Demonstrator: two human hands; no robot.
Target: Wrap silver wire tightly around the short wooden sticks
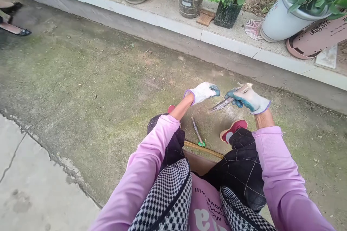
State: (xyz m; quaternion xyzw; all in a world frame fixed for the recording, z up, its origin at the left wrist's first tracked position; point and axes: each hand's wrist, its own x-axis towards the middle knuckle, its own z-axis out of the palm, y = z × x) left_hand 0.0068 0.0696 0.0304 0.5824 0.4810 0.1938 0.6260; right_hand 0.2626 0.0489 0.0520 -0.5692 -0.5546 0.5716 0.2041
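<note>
Right hand [248, 100]: gloved, my fingers wrapped round a stick [221, 105].
Held stick: tilted above the concrete [108, 90], its lower end towards my other hand, its paler end jutting past my knuckles.
Left hand [204, 92]: gloved, just beside that lower end, fingers curled; I cannot tell whether they close on anything.
Ground stick [196, 129]: lying between my red shoes [234, 130], a small green piece [201, 144] at its near end.
Ledge [230, 45]: ahead of me, bearing potted plants [230, 1].
</note>
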